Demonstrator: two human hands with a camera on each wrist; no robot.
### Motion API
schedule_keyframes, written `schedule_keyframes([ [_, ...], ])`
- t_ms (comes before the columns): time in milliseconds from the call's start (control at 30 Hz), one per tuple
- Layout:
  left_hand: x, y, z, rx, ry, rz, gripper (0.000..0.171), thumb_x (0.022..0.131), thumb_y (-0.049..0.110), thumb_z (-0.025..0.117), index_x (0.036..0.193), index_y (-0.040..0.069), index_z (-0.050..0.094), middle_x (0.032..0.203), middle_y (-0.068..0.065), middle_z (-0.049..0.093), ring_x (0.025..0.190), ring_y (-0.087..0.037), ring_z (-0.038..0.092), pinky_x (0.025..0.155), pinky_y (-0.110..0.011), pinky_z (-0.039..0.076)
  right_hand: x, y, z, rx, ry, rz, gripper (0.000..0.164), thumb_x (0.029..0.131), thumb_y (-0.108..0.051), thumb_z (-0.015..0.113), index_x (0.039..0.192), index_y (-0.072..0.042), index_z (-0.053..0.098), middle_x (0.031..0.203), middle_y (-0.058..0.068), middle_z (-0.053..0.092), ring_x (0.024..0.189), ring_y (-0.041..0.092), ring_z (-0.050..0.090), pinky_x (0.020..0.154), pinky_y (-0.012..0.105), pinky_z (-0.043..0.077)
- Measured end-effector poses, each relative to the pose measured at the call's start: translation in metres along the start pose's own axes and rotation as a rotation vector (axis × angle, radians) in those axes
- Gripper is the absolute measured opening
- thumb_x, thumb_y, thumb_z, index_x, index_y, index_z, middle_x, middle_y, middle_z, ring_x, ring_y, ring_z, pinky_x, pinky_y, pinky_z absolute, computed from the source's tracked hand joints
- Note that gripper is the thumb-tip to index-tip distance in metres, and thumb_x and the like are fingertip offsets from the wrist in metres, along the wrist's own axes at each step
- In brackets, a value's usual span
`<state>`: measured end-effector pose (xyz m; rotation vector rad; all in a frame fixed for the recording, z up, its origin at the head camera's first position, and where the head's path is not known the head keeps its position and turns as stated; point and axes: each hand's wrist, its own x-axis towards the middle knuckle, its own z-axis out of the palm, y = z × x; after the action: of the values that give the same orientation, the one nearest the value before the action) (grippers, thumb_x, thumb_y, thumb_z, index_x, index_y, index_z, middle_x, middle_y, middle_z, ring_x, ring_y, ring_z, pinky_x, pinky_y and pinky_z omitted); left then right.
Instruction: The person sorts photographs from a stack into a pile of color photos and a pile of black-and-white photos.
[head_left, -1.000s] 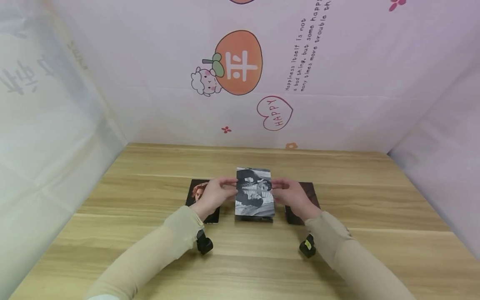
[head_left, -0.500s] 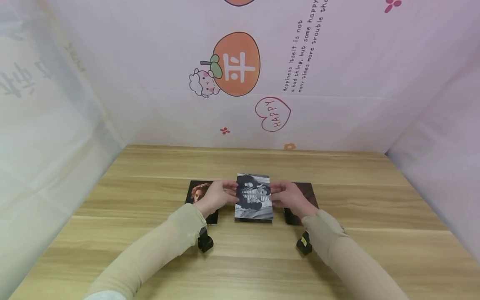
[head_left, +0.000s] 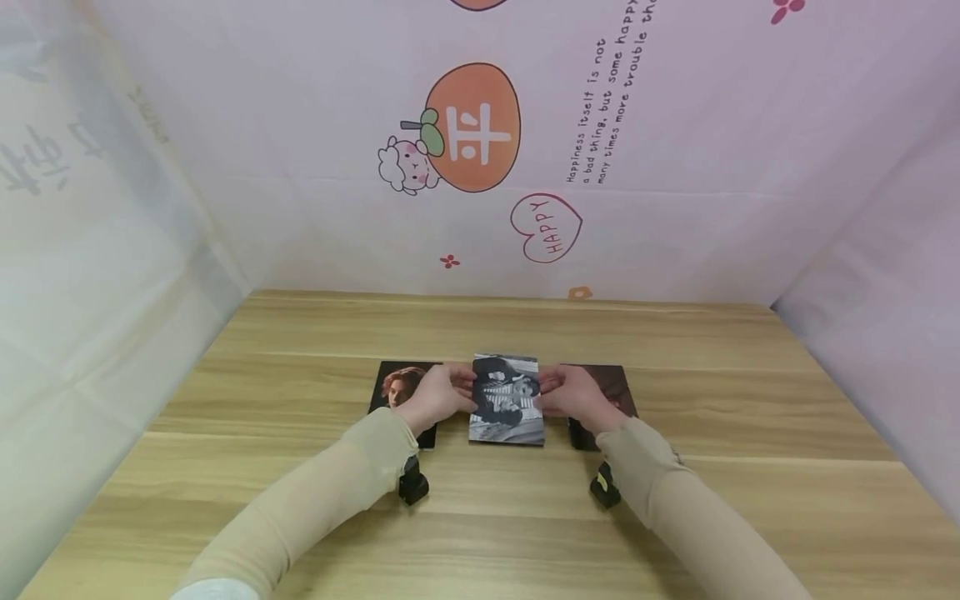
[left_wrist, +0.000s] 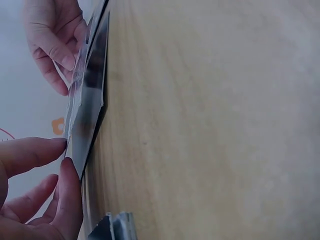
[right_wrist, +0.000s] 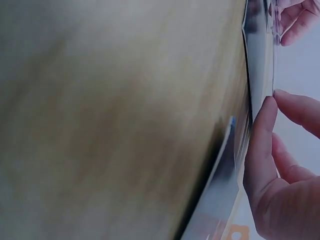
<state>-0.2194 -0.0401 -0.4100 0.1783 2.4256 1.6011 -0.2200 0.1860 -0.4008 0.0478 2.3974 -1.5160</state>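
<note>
A black-and-white photo card (head_left: 507,421) is held flat at the middle of the table, its picture turned sideways. My left hand (head_left: 438,393) pinches its left edge between thumb and finger. On the opposite edge, my right hand (head_left: 576,393) pinches it the same way. Just beneath, the left wrist view shows another card (left_wrist: 89,117), slightly bent and close to the tabletop; its face is mostly hidden. In the right wrist view the thumb and finger of my right hand (right_wrist: 280,170) meet at the held card's thin edge.
A dark photo card with a red-haired portrait (head_left: 400,383) lies partly under my left wrist. Another dark card (head_left: 611,382) lies under my right hand. The wooden table (head_left: 510,533) ends at a printed cloth backdrop (head_left: 337,233), with white cloth at both sides.
Both hands have lowered the black-and-white card, bringing it nearer the table and slightly toward me. The dark edge below it in the head view has almost vanished. Both grips are kept.
</note>
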Motion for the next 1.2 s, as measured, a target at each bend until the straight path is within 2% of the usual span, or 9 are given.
schedule_keyframes([
  [233, -0.0007, -0.0010, 0.0004, 0.084, -0.001, -0.002, 0.045, 0.074, -0.008, 0.072, 0.117, -0.005, 0.061, 0.113, -0.018, 0.063, 0.100, -0.029, 0.063, 0.080, -0.032, 0.057, 0.0009, -0.0035, 0.0055, -0.066, 0.036, -0.001, 0.043, 0.079, 0.007, 0.067, 0.119, 0.009, 0.055, 0.103, 0.018, 0.057, 0.085, 0.021, 0.061, 0.076, 0.030, 0.060],
  [633, -0.0030, 0.0037, 0.0031, 0.141, 0.010, 0.022, 0.046, 0.072, -0.009, 0.073, 0.117, -0.006, 0.061, 0.114, -0.019, 0.064, 0.100, -0.029, 0.064, 0.081, -0.032, 0.057, 0.0027, -0.0049, 0.0077, -0.189, 0.080, -0.018, 0.040, 0.077, 0.005, 0.069, 0.116, 0.007, 0.058, 0.097, 0.016, 0.059, 0.078, 0.020, 0.061, 0.069, 0.029, 0.059],
  [1067, -0.0067, 0.0061, 0.0056, 0.197, 0.012, 0.046, 0.045, 0.072, -0.009, 0.071, 0.115, -0.008, 0.061, 0.111, -0.020, 0.065, 0.096, -0.028, 0.064, 0.077, -0.031, 0.057, 0.0014, -0.0053, 0.0087, -0.316, 0.084, -0.048, 0.042, 0.076, 0.001, 0.071, 0.115, 0.006, 0.059, 0.098, 0.017, 0.063, 0.084, 0.023, 0.061, 0.066, 0.029, 0.057],
  [1200, -0.0049, 0.0038, 0.0058, 0.200, 0.022, 0.050, 0.042, 0.073, -0.007, 0.071, 0.114, -0.007, 0.063, 0.108, -0.018, 0.067, 0.095, -0.026, 0.064, 0.078, -0.031, 0.057, -0.0007, -0.0062, 0.0076, -0.287, 0.078, -0.046, 0.044, 0.076, 0.001, 0.070, 0.118, 0.006, 0.057, 0.100, 0.018, 0.063, 0.082, 0.022, 0.063, 0.068, 0.030, 0.057],
])
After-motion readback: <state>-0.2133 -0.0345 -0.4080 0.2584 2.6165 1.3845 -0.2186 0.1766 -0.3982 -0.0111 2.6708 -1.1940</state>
